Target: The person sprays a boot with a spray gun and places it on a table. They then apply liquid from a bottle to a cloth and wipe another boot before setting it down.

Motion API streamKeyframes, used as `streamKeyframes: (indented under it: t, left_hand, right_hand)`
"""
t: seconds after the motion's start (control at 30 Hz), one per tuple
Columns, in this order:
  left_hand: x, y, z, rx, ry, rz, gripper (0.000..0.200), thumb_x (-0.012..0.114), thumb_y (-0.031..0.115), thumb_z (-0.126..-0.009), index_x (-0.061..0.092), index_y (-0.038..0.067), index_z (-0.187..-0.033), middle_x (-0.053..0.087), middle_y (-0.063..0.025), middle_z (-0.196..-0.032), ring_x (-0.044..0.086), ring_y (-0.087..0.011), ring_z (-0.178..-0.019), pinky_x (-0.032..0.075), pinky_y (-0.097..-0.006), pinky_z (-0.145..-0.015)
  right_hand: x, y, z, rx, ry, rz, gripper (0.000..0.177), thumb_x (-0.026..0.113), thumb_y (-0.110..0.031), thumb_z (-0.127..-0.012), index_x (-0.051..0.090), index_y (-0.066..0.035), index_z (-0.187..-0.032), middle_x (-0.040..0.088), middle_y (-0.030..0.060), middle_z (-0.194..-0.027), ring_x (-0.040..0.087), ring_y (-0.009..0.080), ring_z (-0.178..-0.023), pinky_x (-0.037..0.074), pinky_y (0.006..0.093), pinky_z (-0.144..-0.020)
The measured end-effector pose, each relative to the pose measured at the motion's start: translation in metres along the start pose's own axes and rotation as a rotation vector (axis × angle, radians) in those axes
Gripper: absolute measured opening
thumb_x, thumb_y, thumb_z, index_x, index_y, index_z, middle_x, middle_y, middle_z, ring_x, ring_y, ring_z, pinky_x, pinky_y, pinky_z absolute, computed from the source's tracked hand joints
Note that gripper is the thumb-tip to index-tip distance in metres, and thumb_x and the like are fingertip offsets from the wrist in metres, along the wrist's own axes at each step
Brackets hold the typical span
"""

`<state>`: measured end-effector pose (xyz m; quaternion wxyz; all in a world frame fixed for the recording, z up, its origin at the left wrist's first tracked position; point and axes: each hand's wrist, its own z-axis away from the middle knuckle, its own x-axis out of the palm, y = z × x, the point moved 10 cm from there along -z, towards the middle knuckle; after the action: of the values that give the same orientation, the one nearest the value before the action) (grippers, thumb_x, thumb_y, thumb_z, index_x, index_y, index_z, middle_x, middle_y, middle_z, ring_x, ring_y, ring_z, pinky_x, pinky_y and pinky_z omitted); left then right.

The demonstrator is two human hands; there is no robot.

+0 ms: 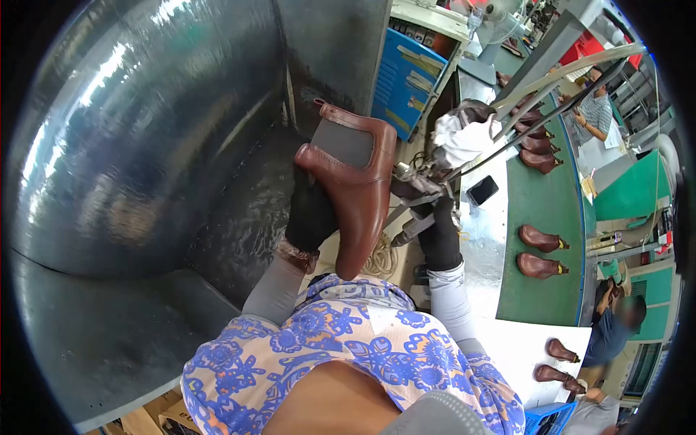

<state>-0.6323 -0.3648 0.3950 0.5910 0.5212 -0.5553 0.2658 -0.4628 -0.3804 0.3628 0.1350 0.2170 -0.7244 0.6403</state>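
Note:
A reddish-brown Chelsea boot (362, 192) with a dark elastic side panel is held up in front of me, its toe pointing down toward my body. My left hand (312, 214), in a black glove, is closed on the boot near its upper opening, partly hidden behind it. Also black-gloved, my right hand (438, 235) grips a metal spray gun (417, 185) with a hose, its nozzle close to the boot's side. White cloth (464, 138) hangs above the gun.
A large shiny metal booth wall (159, 145) curves along my left. To the right, a green conveyor belt (540, 290) carries several brown boots (540, 239). A phone (483, 190) lies on the ledge beside it. Co-workers (596, 116) are beyond the belt. A blue cabinet (407, 76) stands ahead.

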Motion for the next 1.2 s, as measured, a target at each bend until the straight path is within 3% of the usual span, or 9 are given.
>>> streamKeyframes:
  t: [0.33,0.5,0.6,0.7,0.83,0.87,1.0,1.07,1.2]
  left_hand:
    - [-0.044,-0.046,0.009,0.001,-0.034,-0.485,0.057,0.046,0.056,-0.089,0.043,0.009,-0.122,0.05,-0.0084,-0.115,0.051,-0.022,-0.106,0.042,-0.0386,-0.093]
    - [-0.086,0.029,-0.021,0.411,0.044,-0.976,0.046,0.049,0.05,-0.09,0.049,0.011,-0.116,0.055,-0.0068,-0.106,0.054,-0.0203,-0.098,0.045,-0.0364,-0.089]
    - [-0.103,0.106,-0.048,0.704,0.064,-1.144,0.04,0.051,0.047,-0.091,0.052,0.012,-0.112,0.057,-0.0058,-0.101,0.056,-0.0194,-0.094,0.047,-0.0351,-0.086]
    - [-0.094,0.142,-0.054,0.731,0.005,-1.023,0.037,0.048,0.044,-0.093,0.052,0.012,-0.112,0.058,-0.0052,-0.101,0.056,-0.0187,-0.093,0.047,-0.0342,-0.086]
    - [-0.018,0.17,-0.054,0.57,-0.23,-0.516,0.034,0.034,0.036,-0.101,0.05,0.012,-0.119,0.059,-0.0039,-0.106,0.056,-0.0175,-0.093,0.044,-0.0325,-0.09]
    - [-0.029,0.174,-0.061,0.639,0.141,-0.402,0.053,0.04,0.062,-0.09,0.052,0.014,-0.111,0.059,-0.0042,-0.098,0.058,-0.0203,-0.088,0.05,-0.0386,-0.08]
    - [-0.061,0.215,-0.063,0.771,0.02,-0.569,0.045,0.032,0.048,-0.098,0.048,0.012,-0.119,0.056,-0.0065,-0.11,0.057,-0.0214,-0.094,0.047,-0.0386,-0.087]
    - [-0.165,0.254,-0.076,0.649,0.348,0.052,0.045,0.032,0.049,-0.098,0.049,0.012,-0.118,0.057,-0.0067,-0.107,0.057,-0.0213,-0.094,0.048,-0.0381,-0.085]
    - [-0.004,0.197,-0.041,0.849,0.009,-0.629,0.046,0.032,0.05,-0.098,0.05,0.012,-0.117,0.058,-0.0068,-0.103,0.057,-0.021,-0.093,0.048,-0.0382,-0.084]
  right_hand:
    - [-0.014,0.026,0.008,0.118,-0.026,0.219,0.062,0.039,-0.054,-0.094,0.039,-0.007,-0.135,0.052,0.006,-0.126,0.048,0.018,-0.115,0.038,0.0339,-0.093]
    - [-0.036,-0.004,0.024,-0.008,0.097,0.142,0.038,0.051,-0.034,-0.095,0.052,-0.007,-0.121,0.059,0.0018,-0.095,0.051,0.005,-0.073,0.041,0.0193,-0.062]
    - [-0.048,0.0,0.046,0.107,0.116,0.332,0.042,0.05,-0.036,-0.094,0.05,-0.003,-0.121,0.059,0.0051,-0.101,0.056,0.0147,-0.081,0.045,0.0279,-0.073]
    - [-0.007,-0.018,0.042,-0.093,-0.073,0.575,0.054,0.054,-0.045,-0.089,0.05,0.001,-0.117,0.063,0.0106,-0.091,0.06,0.019,-0.083,0.048,0.0337,-0.076]
    - [0.045,-0.032,0.042,-0.017,-0.107,0.436,0.021,0.057,-0.019,-0.083,0.058,-0.001,-0.093,0.063,0.0093,-0.086,0.059,0.0181,-0.08,0.045,0.032,-0.075]
    - [0.054,-0.035,0.039,-0.056,-0.168,0.45,0.021,0.057,-0.019,-0.082,0.057,-0.001,-0.093,0.063,0.0092,-0.085,0.059,0.0181,-0.08,0.045,0.0318,-0.075]
    - [0.046,-0.039,0.04,-0.079,-0.018,0.404,0.018,0.054,-0.018,-0.083,0.057,-0.002,-0.092,0.064,0.0084,-0.083,0.059,0.0153,-0.076,0.045,0.0286,-0.07]
    - [0.042,-0.048,0.04,-0.084,0.097,0.363,0.016,0.048,-0.014,-0.086,0.057,-0.003,-0.094,0.065,0.0068,-0.081,0.058,0.0115,-0.07,0.043,0.0242,-0.061]
    - [0.024,-0.025,0.049,0.037,0.118,0.36,0.014,0.049,-0.015,-0.085,0.056,-0.003,-0.088,0.064,0.0061,-0.079,0.054,0.0103,-0.062,0.04,0.023,-0.055]
